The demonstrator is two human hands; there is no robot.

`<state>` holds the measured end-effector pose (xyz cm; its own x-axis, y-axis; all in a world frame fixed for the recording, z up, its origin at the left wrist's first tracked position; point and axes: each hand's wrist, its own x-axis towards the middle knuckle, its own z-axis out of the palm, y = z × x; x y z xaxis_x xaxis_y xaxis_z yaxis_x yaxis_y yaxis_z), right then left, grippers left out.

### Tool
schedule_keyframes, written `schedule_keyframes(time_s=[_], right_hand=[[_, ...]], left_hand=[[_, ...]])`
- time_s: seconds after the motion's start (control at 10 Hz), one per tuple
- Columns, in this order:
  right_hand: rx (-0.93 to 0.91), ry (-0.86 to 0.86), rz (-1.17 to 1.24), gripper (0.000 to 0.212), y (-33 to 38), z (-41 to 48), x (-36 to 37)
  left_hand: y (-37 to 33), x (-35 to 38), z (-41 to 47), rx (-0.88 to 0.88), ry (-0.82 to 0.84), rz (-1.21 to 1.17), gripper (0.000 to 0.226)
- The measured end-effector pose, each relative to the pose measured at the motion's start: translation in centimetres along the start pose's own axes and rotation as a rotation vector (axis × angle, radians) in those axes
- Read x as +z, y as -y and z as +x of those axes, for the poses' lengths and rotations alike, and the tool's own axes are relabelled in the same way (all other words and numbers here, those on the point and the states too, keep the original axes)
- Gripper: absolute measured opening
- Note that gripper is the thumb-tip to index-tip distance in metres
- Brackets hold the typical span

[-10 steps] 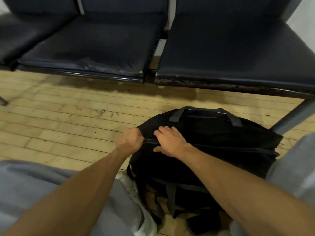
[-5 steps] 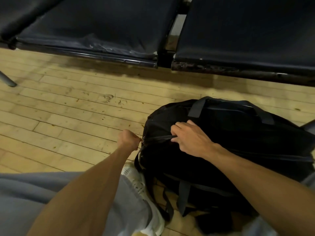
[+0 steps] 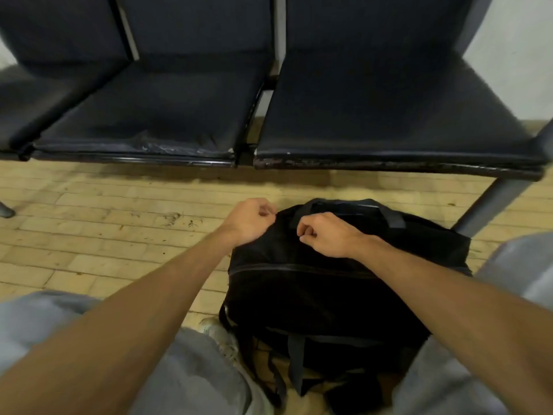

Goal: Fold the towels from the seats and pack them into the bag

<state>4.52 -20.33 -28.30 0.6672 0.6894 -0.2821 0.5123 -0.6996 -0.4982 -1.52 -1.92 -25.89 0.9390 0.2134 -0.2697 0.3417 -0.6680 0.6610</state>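
Black soft fabric bag (image 3: 314, 295) sits on the floor between the seated person's knees, in front of the seats, its grey webbing carry handle (image 3: 396, 220) lying across the top and a zip line (image 3: 299, 268) running straight across its upper face. Dark straps (image 3: 296, 363) hang at its near end. The left hand (image 3: 248, 221) is at the bag's upper left corner, fingers curled into a loose fist with thumb and forefinger close together at the fabric edge; whether they pinch the cloth cannot be told. The right hand (image 3: 329, 238) hovers over the top of the bag just beside the handle, fingers likewise curled with thumb and fingertips drawn together, and whether anything is held between them cannot be told. Both bare forearms reach in from the lower corners. Grey trousers (image 3: 194, 378) cover the knees on either side, and a pale shoe (image 3: 217, 333) touches the bag's left side. Beneath lies a light wooden plank floor (image 3: 104, 235). Beyond the bag stands a row of dark padded seats (image 3: 155, 115), the middle one scuffed along its front edge, on a black frame with a grey metal leg (image 3: 490, 202) at the right. A pale wall (image 3: 520, 55) shows behind.
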Motion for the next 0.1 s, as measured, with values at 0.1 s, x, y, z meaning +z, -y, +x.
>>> schedule_keyframes(time_s=[0.1], right_hand=[[0.019, -0.143, 0.097, 0.009, -0.69, -2.23, -4.23]], left_hand=[[-6.1, -1.52, -1.09, 0.15, 0.019, 0.066, 0.017]])
